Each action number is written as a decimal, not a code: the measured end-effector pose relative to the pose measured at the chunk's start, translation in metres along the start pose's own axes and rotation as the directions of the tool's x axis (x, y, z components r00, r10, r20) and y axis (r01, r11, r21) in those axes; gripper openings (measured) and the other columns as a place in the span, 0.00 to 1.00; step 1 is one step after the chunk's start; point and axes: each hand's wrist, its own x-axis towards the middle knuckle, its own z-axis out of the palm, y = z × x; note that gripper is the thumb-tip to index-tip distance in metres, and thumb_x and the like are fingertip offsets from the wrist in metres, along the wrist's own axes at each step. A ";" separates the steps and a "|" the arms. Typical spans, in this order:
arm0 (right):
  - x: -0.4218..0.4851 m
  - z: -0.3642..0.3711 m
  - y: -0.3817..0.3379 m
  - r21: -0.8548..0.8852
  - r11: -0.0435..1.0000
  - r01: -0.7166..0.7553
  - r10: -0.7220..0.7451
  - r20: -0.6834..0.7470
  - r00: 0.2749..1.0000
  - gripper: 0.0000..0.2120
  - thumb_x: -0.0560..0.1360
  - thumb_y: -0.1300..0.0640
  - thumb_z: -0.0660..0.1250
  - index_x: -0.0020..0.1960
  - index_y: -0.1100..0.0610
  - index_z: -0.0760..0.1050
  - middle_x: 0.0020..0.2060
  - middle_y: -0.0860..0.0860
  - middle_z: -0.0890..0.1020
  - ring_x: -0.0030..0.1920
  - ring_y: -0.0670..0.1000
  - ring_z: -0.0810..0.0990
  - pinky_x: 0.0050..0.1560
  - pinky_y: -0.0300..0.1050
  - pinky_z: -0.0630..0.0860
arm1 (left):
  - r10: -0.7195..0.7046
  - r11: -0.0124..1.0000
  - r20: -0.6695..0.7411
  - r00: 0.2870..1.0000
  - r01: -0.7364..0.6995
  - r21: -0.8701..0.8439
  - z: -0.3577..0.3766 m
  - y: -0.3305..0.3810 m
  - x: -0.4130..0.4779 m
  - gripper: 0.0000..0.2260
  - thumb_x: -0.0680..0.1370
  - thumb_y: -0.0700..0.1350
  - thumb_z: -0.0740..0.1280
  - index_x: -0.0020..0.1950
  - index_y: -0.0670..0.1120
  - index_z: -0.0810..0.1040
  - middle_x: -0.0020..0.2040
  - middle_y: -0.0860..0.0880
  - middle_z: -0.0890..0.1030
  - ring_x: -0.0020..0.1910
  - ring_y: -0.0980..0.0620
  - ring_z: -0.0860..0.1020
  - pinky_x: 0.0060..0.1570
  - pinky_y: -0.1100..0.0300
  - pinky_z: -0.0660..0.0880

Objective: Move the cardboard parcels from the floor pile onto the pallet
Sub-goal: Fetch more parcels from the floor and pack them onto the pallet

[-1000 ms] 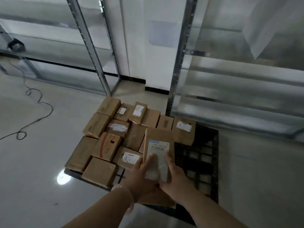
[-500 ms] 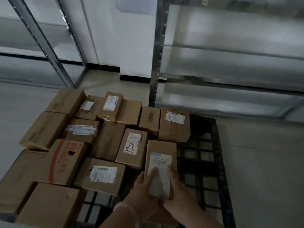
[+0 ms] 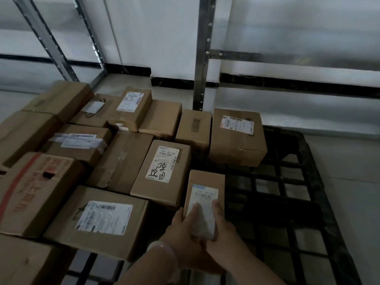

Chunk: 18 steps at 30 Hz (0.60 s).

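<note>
A small flat cardboard parcel (image 3: pixel 205 182) with a white label is held over the black grid pallet (image 3: pixel 287 202), right beside a labelled parcel with handwriting (image 3: pixel 162 171). My left hand (image 3: pixel 183 231) grips its left edge, thumb on the label. My right hand (image 3: pixel 222 229) grips its right edge, thumb on top. Several brown parcels (image 3: pixel 102 140) cover the pallet's left and back parts. Whether the held parcel touches the pallet cannot be told.
Metal shelving uprights (image 3: pixel 202 58) stand directly behind the pallet, with another rack (image 3: pixel 45 38) at the left. A white wall with black skirting (image 3: pixel 174 81) lies beyond. Bare grid shows on the pallet's right half, and pale floor (image 3: pixel 349 171) runs right of it.
The view has closed in on the pallet and dropped lower. Both hands have carried the small parcel forward and down, beside the handwritten parcel.
</note>
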 end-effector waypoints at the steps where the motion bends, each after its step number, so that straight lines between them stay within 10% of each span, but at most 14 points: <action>1: 0.005 0.001 0.002 0.009 1.000 0.014 -0.014 -0.011 1.000 0.52 0.75 0.44 0.69 0.63 0.23 0.22 0.73 0.50 0.61 0.66 0.51 0.69 0.61 0.49 0.72 | 0.008 1.000 0.020 1.000 -0.008 0.005 -0.003 -0.004 0.005 0.43 0.74 0.51 0.71 0.79 0.62 0.45 0.80 0.51 0.44 0.77 0.47 0.56 0.75 0.51 0.60; 7: 0.011 -0.005 0.001 0.023 0.997 0.079 -0.079 -0.029 0.996 0.50 0.76 0.46 0.69 0.73 0.30 0.29 0.74 0.51 0.59 0.69 0.52 0.68 0.66 0.50 0.71 | 0.053 0.998 -0.052 0.997 -0.054 -0.020 -0.007 -0.006 0.008 0.40 0.77 0.47 0.68 0.79 0.60 0.45 0.80 0.52 0.40 0.78 0.50 0.53 0.75 0.59 0.58; 12: -0.022 0.011 0.016 -0.070 0.979 0.192 -0.204 -0.266 0.942 0.41 0.78 0.42 0.65 0.76 0.32 0.36 0.77 0.38 0.37 0.79 0.50 0.46 0.73 0.52 0.62 | 0.114 0.993 -0.222 0.968 -0.103 0.059 0.006 -0.019 -0.025 0.37 0.79 0.48 0.67 0.79 0.62 0.45 0.78 0.60 0.37 0.79 0.53 0.50 0.75 0.58 0.58; 18: -0.044 0.055 0.045 -0.288 0.928 0.237 -0.310 -0.241 0.920 0.44 0.81 0.41 0.58 0.71 0.39 0.21 0.67 0.33 0.19 0.77 0.42 0.39 0.77 0.43 0.56 | 0.192 0.898 -0.166 0.967 -0.105 0.427 0.019 -0.037 -0.050 0.35 0.79 0.62 0.56 0.72 0.64 0.30 0.71 0.65 0.24 0.77 0.58 0.35 0.77 0.52 0.42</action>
